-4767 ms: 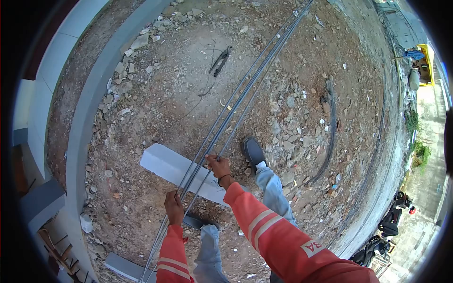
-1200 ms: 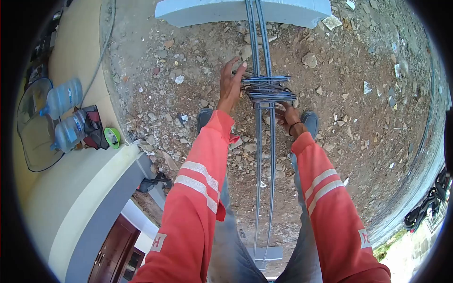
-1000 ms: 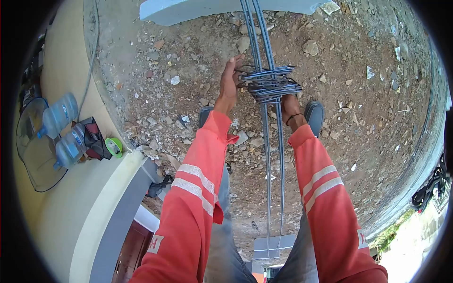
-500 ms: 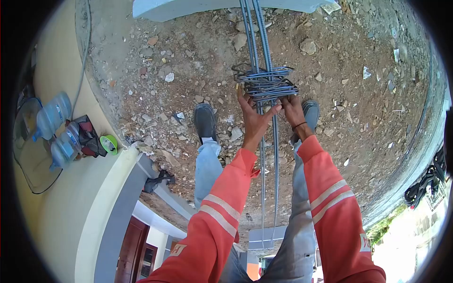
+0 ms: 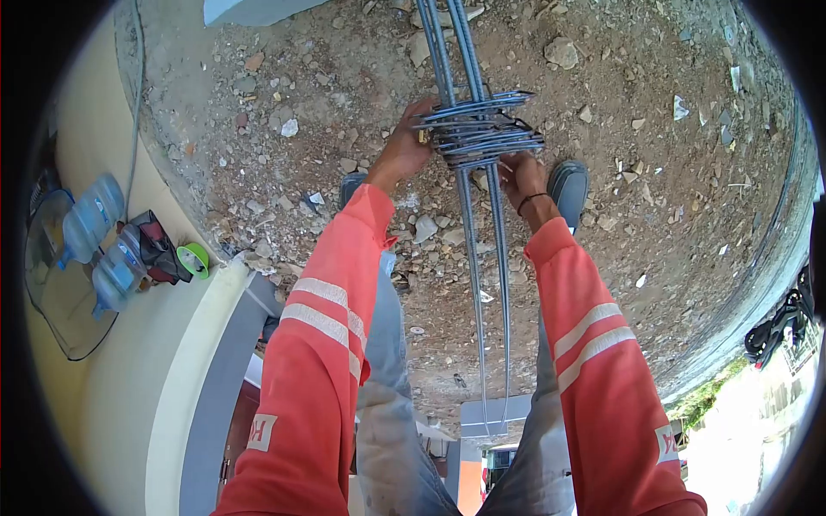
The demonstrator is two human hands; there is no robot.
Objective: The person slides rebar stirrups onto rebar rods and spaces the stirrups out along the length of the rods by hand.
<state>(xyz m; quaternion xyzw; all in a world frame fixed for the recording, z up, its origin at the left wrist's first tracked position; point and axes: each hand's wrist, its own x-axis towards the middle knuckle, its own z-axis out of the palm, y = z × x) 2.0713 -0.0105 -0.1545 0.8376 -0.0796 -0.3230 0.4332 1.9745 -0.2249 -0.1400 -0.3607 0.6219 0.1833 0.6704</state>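
A bunched stack of bent steel stirrups [image 5: 486, 133] sits around several long steel rebars [image 5: 469, 224], which run lengthwise between my legs. At the left side of the stack, my left hand [image 5: 408, 148] is closed on the stirrups, its fingertips partly hidden behind them. My right hand [image 5: 523, 179] grips the lower right edge of the same stack with curled fingers, some of them out of sight under the metal. A small yellowish item [image 5: 422, 136] shows by my left fingers; its kind is unclear.
Stony soil with loose rubble [image 5: 562, 53] surrounds my shoes [image 5: 569, 191]. Large blue water bottles [image 5: 93, 217] and a green bowl [image 5: 193, 260] stand on a ledge at left. A pale block [image 5: 254, 9] lies at the top, beyond the rebars.
My left hand has shifted from beneath the stack to its left side, and the left arm has swung outward. The stirrups sit slightly higher in view. My right hand stays at the lower right.
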